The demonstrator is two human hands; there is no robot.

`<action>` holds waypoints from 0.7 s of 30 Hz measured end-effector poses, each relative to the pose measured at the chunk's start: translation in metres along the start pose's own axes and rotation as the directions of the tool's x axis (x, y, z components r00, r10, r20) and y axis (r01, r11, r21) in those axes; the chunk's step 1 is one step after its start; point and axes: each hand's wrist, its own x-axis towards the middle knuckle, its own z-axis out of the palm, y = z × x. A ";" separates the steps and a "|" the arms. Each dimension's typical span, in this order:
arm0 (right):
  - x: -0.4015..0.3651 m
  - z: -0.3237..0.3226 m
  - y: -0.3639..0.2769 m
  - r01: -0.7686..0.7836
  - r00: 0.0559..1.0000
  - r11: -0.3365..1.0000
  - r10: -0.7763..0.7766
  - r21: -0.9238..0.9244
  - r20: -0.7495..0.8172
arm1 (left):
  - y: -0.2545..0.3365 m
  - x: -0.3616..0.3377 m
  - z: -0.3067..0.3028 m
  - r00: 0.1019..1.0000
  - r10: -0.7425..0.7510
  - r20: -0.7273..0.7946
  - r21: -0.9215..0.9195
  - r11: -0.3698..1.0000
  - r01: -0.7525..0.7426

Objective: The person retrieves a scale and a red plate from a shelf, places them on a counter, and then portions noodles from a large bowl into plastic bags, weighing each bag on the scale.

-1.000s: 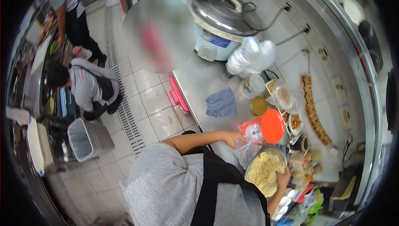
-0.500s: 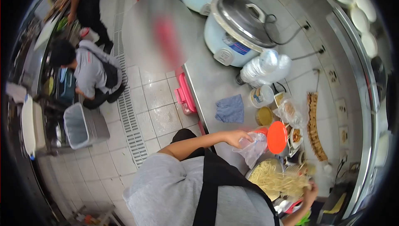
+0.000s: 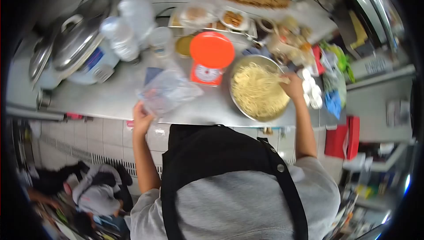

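My left hand (image 3: 142, 118) is closed on the edge of a clear plastic bag (image 3: 174, 93), which spreads over the steel counter. At the right side of a metal bowl (image 3: 233, 90), my right hand (image 3: 292, 86) grips some of the pale noodles (image 3: 257, 89); its fingertips are partly hidden. Noodles fill most of the bowl. Between the bag and the bowl stands an orange kitchen scale (image 3: 206, 74) with a round dial and an orange pan (image 3: 212, 50) on top.
Two rice cookers (image 3: 81, 48) and a plastic-wrapped bundle (image 3: 126, 28) stand at the left. Behind the scale are a plastic tub (image 3: 160, 42) and a tray of small dishes (image 3: 235, 19). Several white eggs (image 3: 312, 90) lie right of the bowl. A co-worker (image 3: 99, 191) crouches behind at lower left.
The view has turned toward the counter. My right hand, which held noodles raised across the bowl, is now lower at its right side. My left hand has moved the bag left, away from the scale.
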 end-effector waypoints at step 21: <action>0.030 -0.021 -0.098 -0.212 0.965 0.977 0.213 -0.021 0.155 | 0.000 0.033 0.013 0.994 -0.077 -0.081 -0.210 0.976 0.058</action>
